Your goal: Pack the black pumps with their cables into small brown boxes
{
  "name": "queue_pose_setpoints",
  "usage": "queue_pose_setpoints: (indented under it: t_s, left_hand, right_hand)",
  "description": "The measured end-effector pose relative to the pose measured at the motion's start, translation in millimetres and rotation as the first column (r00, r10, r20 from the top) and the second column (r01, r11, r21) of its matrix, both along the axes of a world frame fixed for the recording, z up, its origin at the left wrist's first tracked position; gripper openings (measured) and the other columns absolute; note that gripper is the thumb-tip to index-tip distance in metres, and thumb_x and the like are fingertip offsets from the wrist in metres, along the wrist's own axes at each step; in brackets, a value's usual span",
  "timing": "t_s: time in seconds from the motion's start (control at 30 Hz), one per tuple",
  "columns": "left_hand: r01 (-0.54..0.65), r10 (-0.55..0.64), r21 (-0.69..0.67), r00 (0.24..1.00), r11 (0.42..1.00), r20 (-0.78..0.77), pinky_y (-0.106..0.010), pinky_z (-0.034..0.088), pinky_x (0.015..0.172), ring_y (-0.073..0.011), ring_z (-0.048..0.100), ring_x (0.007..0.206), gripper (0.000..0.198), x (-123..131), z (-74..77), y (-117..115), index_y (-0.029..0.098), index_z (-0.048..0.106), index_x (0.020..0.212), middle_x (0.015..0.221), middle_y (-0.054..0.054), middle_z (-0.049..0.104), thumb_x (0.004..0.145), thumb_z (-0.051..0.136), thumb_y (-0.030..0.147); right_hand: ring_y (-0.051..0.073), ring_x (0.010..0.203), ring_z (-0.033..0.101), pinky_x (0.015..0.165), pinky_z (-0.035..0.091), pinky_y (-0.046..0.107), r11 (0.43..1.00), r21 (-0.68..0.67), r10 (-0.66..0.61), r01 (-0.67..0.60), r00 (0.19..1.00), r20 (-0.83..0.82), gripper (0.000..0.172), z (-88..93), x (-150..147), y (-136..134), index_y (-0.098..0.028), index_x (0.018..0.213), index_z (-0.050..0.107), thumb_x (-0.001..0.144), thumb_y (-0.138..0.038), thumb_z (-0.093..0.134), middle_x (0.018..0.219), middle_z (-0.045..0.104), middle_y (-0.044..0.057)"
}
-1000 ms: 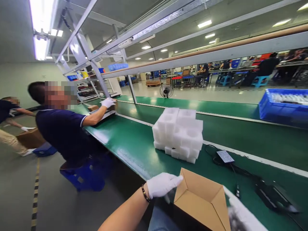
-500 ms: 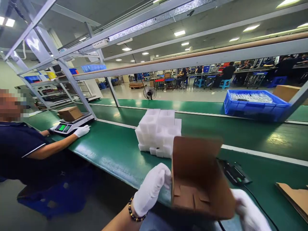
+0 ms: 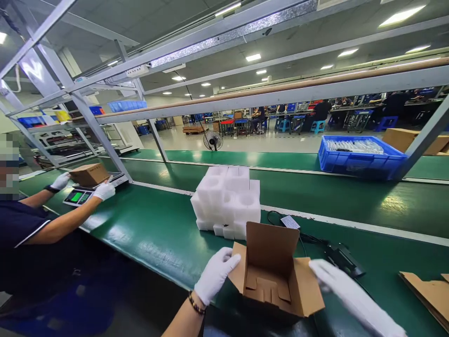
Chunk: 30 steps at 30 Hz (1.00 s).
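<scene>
A small open cardboard box (image 3: pixel 271 276) stands upright on the near edge of the green belt (image 3: pixel 168 229), flaps spread. My left hand (image 3: pixel 214 276), in a white glove, grips the box's left flap. My right hand (image 3: pixel 345 292), also gloved, lies stretched out beside the right flap, fingers extended and slightly blurred. Just behind the box sits a stack of white foam inserts (image 3: pixel 228 201). A black power adapter with cable (image 3: pixel 338 257) lies to the right of the box.
A co-worker at the left holds a closed carton (image 3: pixel 89 174) on a scale (image 3: pixel 79 195). A blue crate (image 3: pixel 361 155) stands on the far belt. Flat cardboard (image 3: pixel 426 290) lies at the right edge. A metal frame runs overhead.
The box, tipped on its side half a second ago, now stands upright with its opening up. My view has swung right. The co-worker has taken hold of the carton on the scale.
</scene>
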State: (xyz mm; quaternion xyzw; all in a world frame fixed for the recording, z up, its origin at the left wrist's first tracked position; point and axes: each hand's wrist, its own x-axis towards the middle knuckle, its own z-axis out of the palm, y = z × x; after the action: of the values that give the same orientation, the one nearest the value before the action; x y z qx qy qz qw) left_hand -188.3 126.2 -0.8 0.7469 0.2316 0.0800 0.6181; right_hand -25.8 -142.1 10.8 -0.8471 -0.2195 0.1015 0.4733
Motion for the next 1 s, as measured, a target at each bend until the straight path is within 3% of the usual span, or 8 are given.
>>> queue_pose_setpoints:
  t_s: [0.1,0.2,0.37,0.6,0.7,0.77,0.9,1.0]
  left_hand:
    - [-0.215,0.062,0.628,0.965,0.748,0.256,-0.050,0.040,0.102,-0.0274,0.057,0.109,0.049,-11.8,14.7,-17.6,0.017,0.058,0.109,0.109,-0.011,0.065,0.086,0.048,0.059]
    - [-0.084,-0.370,0.918,0.898,0.388,0.239,-0.047,0.042,0.101,-0.0222,0.061,0.092,0.044,-12.7,21.5,-49.0,0.020,0.059,0.092,0.089,-0.005,0.066,0.089,0.043,0.060]
    - [0.118,-0.370,0.993,0.924,0.028,-0.099,-0.032,0.041,0.053,-0.0189,0.055,0.056,0.023,-2.4,-12.2,-80.6,0.021,0.052,0.072,0.062,0.002,0.057,0.077,0.067,0.037]
    - [0.035,-0.422,0.999,0.906,0.031,-0.019,-0.032,0.023,0.047,-0.0164,0.051,0.048,0.022,-4.1,-45.4,-75.5,0.021,0.049,0.068,0.057,0.004,0.055,0.067,0.070,0.016]
    - [0.080,-0.459,0.995,0.887,0.058,-0.045,-0.032,0.023,0.048,-0.0163,0.053,0.049,0.022,-0.4,-42.4,-78.3,0.021,0.050,0.067,0.057,0.004,0.055,0.066,0.071,0.015]
    - [0.171,-0.453,0.984,0.882,0.055,-0.128,-0.032,0.024,0.048,-0.0170,0.055,0.052,0.019,4.6,-37.2,-82.3,0.021,0.052,0.069,0.060,0.003,0.059,0.068,0.070,0.016]
    - [0.369,-0.463,0.929,0.827,0.016,-0.320,-0.031,0.027,0.049,-0.0190,0.060,0.059,0.011,20.9,-18.8,-92.8,0.019,0.056,0.072,0.066,0.000,0.064,0.076,0.065,0.022]
    - [0.498,-0.495,0.867,0.754,0.004,-0.431,-0.030,0.030,0.050,-0.0203,0.063,0.064,0.011,37.1,-4.8,-100.0,0.019,0.059,0.077,0.071,-0.002,0.066,0.081,0.060,0.030]
  right_hand:
    - [0.029,0.104,0.064,0.090,0.054,0.043,0.992,0.073,-0.120,0.103,0.943,0.310,0.060,52.6,9.5,14.7,-0.019,0.115,0.061,0.079,-0.066,0.052,0.116,0.066,0.013]
    - [0.024,0.113,0.057,0.100,0.045,0.039,0.951,-0.070,0.263,-0.300,0.674,0.691,0.031,102.0,12.0,56.4,-0.021,0.115,0.060,0.093,-0.039,0.047,0.122,0.061,0.010]
    - [0.022,0.080,0.063,0.065,0.044,0.028,0.615,-0.690,0.740,-0.381,0.581,0.339,0.029,115.3,10.6,109.9,-0.018,0.104,0.062,0.080,-0.006,0.048,0.086,0.067,0.006]
    - [0.018,0.079,0.058,0.068,0.045,0.027,0.687,-0.611,0.713,-0.394,0.526,0.463,0.036,103.2,8.0,94.1,-0.016,0.094,0.065,0.071,0.004,0.045,0.087,0.064,0.006]
    - [0.013,0.083,0.060,0.077,0.048,0.023,0.833,-0.431,0.553,-0.348,0.562,0.615,0.035,121.9,49.8,84.3,-0.017,0.100,0.067,0.083,-0.003,0.040,0.090,0.066,0.003]
    - [0.016,0.107,0.058,0.095,0.044,0.029,0.949,-0.305,0.283,-0.074,0.626,0.727,0.041,136.4,94.0,71.3,-0.014,0.111,0.065,0.092,-0.012,0.028,0.109,0.065,0.008]
    - [0.050,0.134,0.026,0.104,0.025,0.063,0.919,-0.300,0.041,0.255,0.695,0.717,0.040,132.8,161.8,23.2,-0.004,0.103,0.066,0.088,-0.037,0.049,0.143,0.038,0.024]
    - [0.048,0.110,0.056,0.088,0.043,0.058,0.878,-0.418,0.014,0.232,0.862,0.507,0.057,82.7,159.7,-15.1,-0.001,0.102,0.065,0.085,-0.053,0.049,0.118,0.057,0.033]
